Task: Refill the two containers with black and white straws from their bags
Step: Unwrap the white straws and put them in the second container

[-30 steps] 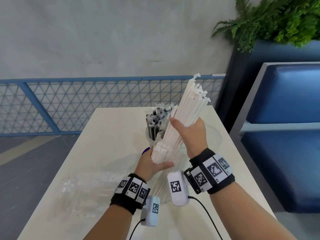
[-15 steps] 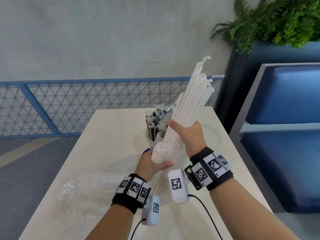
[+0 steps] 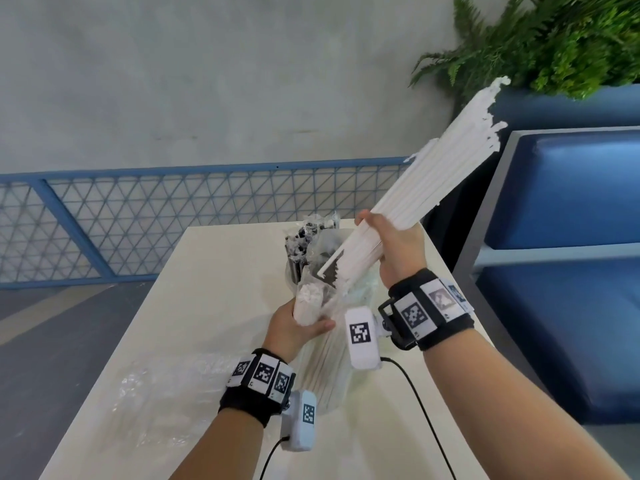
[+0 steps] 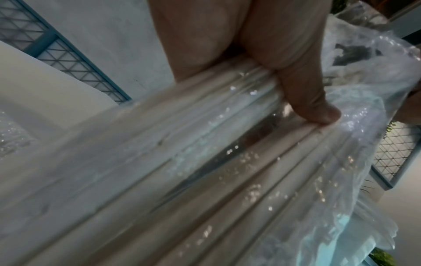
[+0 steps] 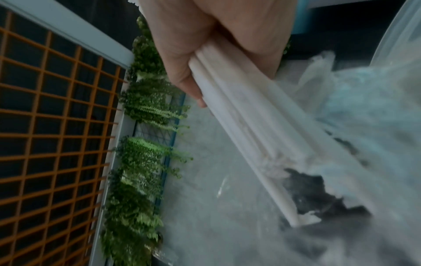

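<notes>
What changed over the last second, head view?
The right hand pulled its bundle of white straws up and to the right, almost clear of the bag, and tilted it further right. The left hand kept its grip on the bag and the straws left inside. The black straws stayed put.

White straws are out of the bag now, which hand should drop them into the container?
Right. The right hand already grips the pulled bunch of white straws, tilted above the containers. The left hand is busy gripping the bag with the remaining straws, so it should probably just steady that.
</notes>
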### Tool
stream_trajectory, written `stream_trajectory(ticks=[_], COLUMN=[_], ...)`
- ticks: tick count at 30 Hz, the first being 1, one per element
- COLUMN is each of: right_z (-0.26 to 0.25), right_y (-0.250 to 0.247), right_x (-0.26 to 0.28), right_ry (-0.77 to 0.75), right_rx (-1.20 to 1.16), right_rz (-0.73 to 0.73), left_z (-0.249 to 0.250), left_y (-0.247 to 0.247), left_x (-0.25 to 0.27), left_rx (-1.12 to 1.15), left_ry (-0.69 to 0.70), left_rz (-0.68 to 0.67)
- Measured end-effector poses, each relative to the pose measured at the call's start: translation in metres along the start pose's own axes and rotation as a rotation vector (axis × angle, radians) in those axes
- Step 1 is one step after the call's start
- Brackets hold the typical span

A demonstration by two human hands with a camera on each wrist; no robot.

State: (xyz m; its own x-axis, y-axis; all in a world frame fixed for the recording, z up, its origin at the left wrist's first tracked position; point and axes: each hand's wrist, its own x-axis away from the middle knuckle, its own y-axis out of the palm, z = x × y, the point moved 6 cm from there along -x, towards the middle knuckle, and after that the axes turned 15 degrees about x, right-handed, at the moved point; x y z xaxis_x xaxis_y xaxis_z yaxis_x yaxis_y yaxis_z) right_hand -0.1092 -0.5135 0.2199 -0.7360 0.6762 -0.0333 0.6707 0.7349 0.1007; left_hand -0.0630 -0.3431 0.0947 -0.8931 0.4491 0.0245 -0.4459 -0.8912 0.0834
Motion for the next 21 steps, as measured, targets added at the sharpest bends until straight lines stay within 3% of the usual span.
stream_trajectory(ticks=[11, 16, 21], right_z=[0.005, -0.018, -0.043], right_y=[-0.032, -0.056, -0.083], right_x=[-0.021, -0.031, -0.039], right_ry=[0.146, 0.084, -0.093], right_rx=[-0.16, -0.108, -0.059], right_rz=[0.118, 0.157, 0.234], left_z=[0.003, 0.005, 0.004], left_y=[-0.003, -0.001, -0.003], left_x=[-0.001, 0.001, -0.001], left_rx=[-0.019, -0.033, -0.022], left_ry=[0.037, 0.042, 0.06], left_rz=[0.022, 0.007, 0.019])
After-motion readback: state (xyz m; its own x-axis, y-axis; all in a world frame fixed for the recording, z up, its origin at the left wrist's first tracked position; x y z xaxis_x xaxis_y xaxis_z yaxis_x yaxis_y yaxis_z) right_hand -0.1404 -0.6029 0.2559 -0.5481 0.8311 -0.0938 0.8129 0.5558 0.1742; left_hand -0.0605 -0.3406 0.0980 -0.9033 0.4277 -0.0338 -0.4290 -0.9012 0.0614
